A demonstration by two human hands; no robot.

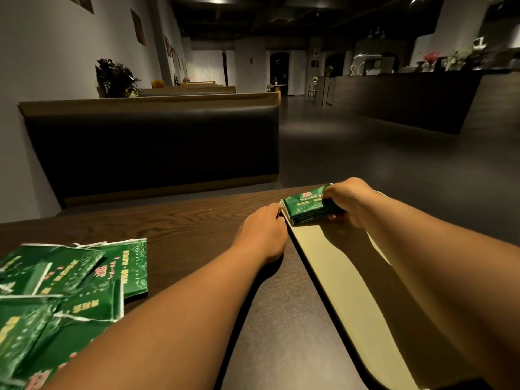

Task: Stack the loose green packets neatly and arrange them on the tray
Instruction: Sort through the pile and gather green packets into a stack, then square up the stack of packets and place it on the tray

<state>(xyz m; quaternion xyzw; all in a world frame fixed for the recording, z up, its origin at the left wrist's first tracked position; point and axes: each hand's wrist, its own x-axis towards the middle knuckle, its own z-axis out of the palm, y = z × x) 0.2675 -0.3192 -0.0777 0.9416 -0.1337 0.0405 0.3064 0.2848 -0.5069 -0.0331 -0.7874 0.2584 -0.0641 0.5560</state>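
The right hand (349, 202) curls its grip round a stack of green packets (305, 205) at the far end of the tray (337, 266). The left hand (264, 229) meets the tray's rim; I cannot tell its grip. Loose packets (70, 277) lie on the worktop (183, 218), left.

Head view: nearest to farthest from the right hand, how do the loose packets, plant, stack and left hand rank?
1. Stack, gripped by the right hand itself.
2. Left hand, just left, at the tray edge.
3. Loose packets, near left on table.
4. Plant, far left behind the bench.
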